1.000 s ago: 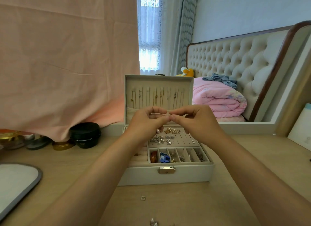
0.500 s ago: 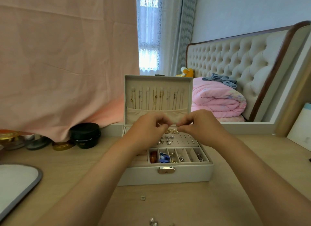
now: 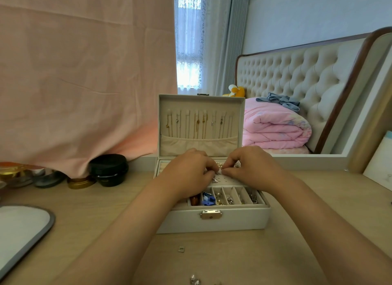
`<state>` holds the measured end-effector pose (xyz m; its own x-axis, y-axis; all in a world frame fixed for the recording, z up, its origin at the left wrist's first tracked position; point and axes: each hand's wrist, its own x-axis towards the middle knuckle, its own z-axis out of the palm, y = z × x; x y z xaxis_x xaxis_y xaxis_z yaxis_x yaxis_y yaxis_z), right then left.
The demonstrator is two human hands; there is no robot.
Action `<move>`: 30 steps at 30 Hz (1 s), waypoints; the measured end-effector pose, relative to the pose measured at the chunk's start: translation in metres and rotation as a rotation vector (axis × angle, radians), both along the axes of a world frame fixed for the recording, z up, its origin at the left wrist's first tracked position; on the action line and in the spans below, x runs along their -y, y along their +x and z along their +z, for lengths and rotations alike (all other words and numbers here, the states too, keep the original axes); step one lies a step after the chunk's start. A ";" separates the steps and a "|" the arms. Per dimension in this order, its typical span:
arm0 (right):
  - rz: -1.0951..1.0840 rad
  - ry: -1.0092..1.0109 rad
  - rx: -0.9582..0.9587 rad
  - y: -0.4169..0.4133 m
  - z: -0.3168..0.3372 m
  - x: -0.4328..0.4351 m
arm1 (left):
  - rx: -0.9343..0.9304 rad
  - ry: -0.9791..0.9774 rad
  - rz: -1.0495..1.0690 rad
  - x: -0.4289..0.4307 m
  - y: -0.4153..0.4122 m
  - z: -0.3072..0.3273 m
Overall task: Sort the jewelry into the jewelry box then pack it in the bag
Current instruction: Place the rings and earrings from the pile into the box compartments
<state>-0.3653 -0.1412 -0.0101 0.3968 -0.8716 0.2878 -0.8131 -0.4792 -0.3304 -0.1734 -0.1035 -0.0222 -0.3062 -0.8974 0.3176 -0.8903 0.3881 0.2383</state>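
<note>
A white jewelry box (image 3: pixel 233 220) stands open on the wooden table, its lid upright with several necklaces (image 3: pixel 198 123) hanging inside. Its front row of small compartments holds rings and a blue piece (image 3: pixel 208 199). My left hand (image 3: pixel 188 172) and my right hand (image 3: pixel 252 168) meet low over the earring panel (image 3: pixel 228 180), fingertips pinching a small silver earring (image 3: pixel 219 171) between them. Loose pieces lie on the table in front of the box: a small square one (image 3: pixel 181 249) and a silver one (image 3: pixel 194 280) at the bottom edge.
A black round case (image 3: pixel 109 169), a gold tin (image 3: pixel 81 181) and other jars line the table's back left under a pink cloth. A grey-rimmed mirror (image 3: pixel 31 238) lies at the left edge. A white box (image 3: pixel 379 163) stands at the right. A bed is behind.
Both hands have dropped from in front of the lid's pocket down onto the earring panel, still pinched together on the small piece.
</note>
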 end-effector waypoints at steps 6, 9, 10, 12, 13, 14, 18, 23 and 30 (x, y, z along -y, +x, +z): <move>0.081 0.067 -0.076 -0.006 0.007 0.000 | -0.010 0.015 -0.006 -0.001 0.000 0.001; 0.073 0.065 -0.086 -0.007 0.009 0.000 | -0.020 0.019 -0.007 -0.001 0.000 0.001; 0.075 0.070 -0.073 -0.006 0.008 0.000 | -0.021 0.021 -0.007 -0.001 0.000 0.001; 0.084 0.079 -0.067 -0.005 0.007 -0.001 | -0.025 0.028 -0.008 -0.002 0.000 0.001; 0.086 0.081 -0.076 -0.004 0.007 -0.001 | -0.026 0.035 -0.009 -0.002 0.000 0.002; 0.086 0.079 -0.085 -0.004 0.008 -0.002 | -0.026 0.040 -0.011 -0.002 0.000 0.002; 0.078 0.055 -0.074 -0.002 0.009 -0.005 | -0.040 0.030 0.000 -0.008 0.002 0.005; 0.132 0.054 0.014 0.004 0.013 -0.029 | -0.121 -0.032 0.001 -0.031 0.007 0.011; 0.238 0.133 0.080 0.011 0.014 -0.084 | -0.126 -0.057 -0.017 -0.087 0.019 0.010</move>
